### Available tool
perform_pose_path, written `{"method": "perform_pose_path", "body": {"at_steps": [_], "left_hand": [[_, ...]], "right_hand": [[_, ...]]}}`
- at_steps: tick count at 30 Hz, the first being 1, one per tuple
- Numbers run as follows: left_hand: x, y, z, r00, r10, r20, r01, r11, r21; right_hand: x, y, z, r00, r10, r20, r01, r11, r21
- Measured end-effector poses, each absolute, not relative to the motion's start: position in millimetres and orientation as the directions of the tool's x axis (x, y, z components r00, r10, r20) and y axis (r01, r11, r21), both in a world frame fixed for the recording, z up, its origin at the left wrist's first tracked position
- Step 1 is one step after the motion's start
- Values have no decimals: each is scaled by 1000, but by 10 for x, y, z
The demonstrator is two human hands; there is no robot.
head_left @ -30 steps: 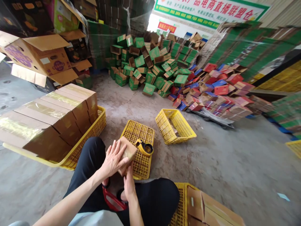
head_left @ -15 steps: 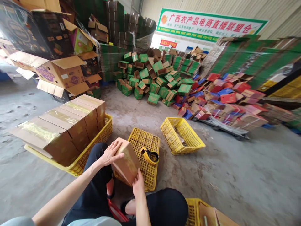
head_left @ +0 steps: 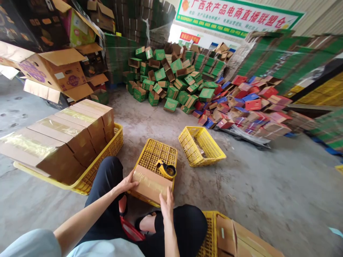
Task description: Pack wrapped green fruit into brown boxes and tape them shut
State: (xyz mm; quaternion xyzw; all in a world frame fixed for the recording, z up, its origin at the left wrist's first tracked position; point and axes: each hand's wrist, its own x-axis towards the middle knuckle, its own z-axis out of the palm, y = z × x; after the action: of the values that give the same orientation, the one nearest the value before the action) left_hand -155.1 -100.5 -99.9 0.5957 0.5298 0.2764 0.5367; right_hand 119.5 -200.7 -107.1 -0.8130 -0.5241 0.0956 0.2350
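Two hands hold one cardboard box (head_left: 152, 185) between them, broad face up, over the near part of an upturned yellow crate (head_left: 158, 150). Whether the full underside of the box rests on that crate cannot be told.

Left hand (head_left: 125, 184): set at the left end, thumb over the top edge, remaining fingers partly hidden against the side. Right hand (head_left: 167, 206): set at the right end, fingers slightly parted and raised along the edge, thumb on the near side. Both hands appear to steady the box from its ends; how firmly they press cannot be told.

A strip of shiny tape (head_left: 142, 178) runs along the upper face. The yellow tape dispenser (head_left: 166, 170) lies on the same crate, just beyond the box and close to its far right corner. Neither hand touches it.

Step in hand, as judged: turning or squaring the taped box on its support. Further taping would call for the right hand to release its end and reach forward, while the left hand keeps the box steady. Lifting would call for an even hold at both ends and clearance from the dispenser. For transfer to the large crate (head_left: 108, 153) of taped boxes (head_left: 56, 126) at the left, the path must also clear the left knee (head_left: 111, 171).
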Motion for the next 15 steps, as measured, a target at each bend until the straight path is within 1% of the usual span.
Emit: {"method": "perform_pose_path", "body": {"at_steps": [2,3,5,7,9,10,12,15], "left_hand": [[-1504,-1047,-1138,231,960,-161,433,47,900],[-1473,-1078,-1182,215,972,-90,502,-31,864],[-1398,-1149,-1220,243,967,71,650,-217,729],[-1327,-1218,-1211,311,933,183,763,-360,537],[-1281,-1266,-1182,363,903,229,820,-427,381],[-1268,-1278,-1165,380,894,238,833,-442,332],[-1252,-1279,-1131,405,881,245,840,-464,282],[-1211,-1240,-1075,447,865,229,822,-498,275]], "right_hand": [[1109,-2018,-1189,431,901,46,813,-366,-453],[1072,-2024,-1221,430,902,46,816,-367,-446],[1019,-2045,-1227,413,905,100,847,-341,-407],[989,-2079,-1177,376,917,132,889,-317,-330],[970,-2113,-1110,327,939,106,924,-294,-245],[961,-2124,-1081,304,949,83,936,-282,-212],[940,-2129,-1042,260,964,51,953,-248,-173],[913,-2103,-1031,222,974,43,964,-213,-162]]}}
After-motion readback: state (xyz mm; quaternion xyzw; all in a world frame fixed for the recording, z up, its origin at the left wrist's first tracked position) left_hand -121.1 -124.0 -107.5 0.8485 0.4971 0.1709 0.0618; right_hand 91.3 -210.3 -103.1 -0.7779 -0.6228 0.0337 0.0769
